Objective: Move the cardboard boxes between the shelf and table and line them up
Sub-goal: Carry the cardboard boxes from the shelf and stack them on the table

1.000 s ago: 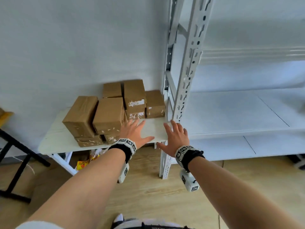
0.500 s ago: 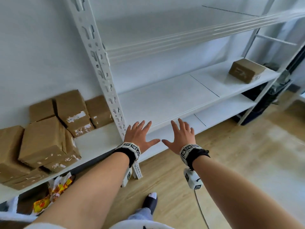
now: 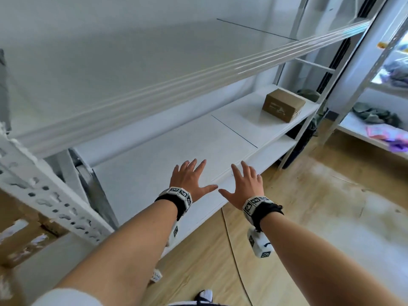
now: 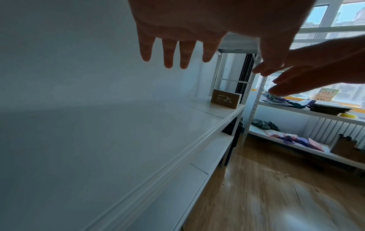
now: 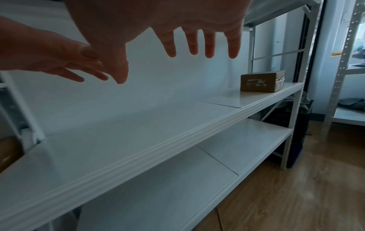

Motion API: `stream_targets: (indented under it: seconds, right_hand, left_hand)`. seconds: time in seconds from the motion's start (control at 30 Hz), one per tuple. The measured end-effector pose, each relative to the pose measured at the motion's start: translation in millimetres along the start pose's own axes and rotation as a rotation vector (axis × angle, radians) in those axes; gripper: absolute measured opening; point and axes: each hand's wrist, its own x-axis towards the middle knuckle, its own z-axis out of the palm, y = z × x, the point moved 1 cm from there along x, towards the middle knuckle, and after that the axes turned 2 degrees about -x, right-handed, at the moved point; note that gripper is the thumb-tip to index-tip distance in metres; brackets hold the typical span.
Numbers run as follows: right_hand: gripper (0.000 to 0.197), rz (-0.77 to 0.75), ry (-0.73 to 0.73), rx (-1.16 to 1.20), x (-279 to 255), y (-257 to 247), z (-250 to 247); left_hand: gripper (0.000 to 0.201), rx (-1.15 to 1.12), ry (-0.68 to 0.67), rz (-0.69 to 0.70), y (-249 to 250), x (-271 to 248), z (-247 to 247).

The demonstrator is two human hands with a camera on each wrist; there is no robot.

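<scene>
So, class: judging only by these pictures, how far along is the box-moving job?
Done: nothing is certain; one cardboard box sits at the shelf's far end. In hand: nothing; the left hand and right hand are open, empty, above the shelf. Left: more boxes wait beside the shelf.

No legible text; white print on cardboard box (image 3: 283,104) too blurred to read.

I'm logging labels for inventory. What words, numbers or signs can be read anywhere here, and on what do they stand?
No text can be read.
Cardboard box: pale torn-label marks on its side, no letters legible.
Wristbands on left hand and right hand: black-and-white square marker patterns, not words.
White tag hanging below the shelf: print too blurred.
</scene>
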Motion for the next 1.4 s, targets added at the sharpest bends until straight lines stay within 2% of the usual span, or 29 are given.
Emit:
stream_targets:
  seconds: [0.23,0.4,0.57,0.73,1.0,1.23,1.4]
  right_hand:
    - [0.096,0.095,-0.001,0.003,66.7,42.5,-7.9]
    - [0.096,0.153,0.005,0.005,108.4,93.0,-9.2]
    - [0.097,0.143,0.020,0.008,154.5,152.4,-7.9]
    - [0.096,0.081,0.047,0.029,223.9,233.2,-26.7]
    - [0.094,0.042,0.040,0.021,310.9,359.7,-51.4]
    - [0.098,0.058,-0.033,0.073,374.0,420.8,-28.1]
    - [0.103,0.100,-0.064,0.085,439.1,458.3,-12.9]
  left_hand:
    - [0.096,0.019,-0.009,0.077,19.2,94.8,-3.3]
    - [0.096,0.016,-0.040,0.126,58.6,154.3,9.2]
    - [0.098,0.022,-0.013,0.137,106.8,213.8,20.9]
    - [0.098,0.018,0.056,0.090,172.8,291.0,17.3]
    - [0.099,-0.074,0.089,-0.004,283.1,391.6,7.5]
    - [0.098,-0.142,0.076,-0.106,311.1,470.1,23.4]
    - [0.098,-0.216,0.073,-0.165,318.9,551.7,34.8]
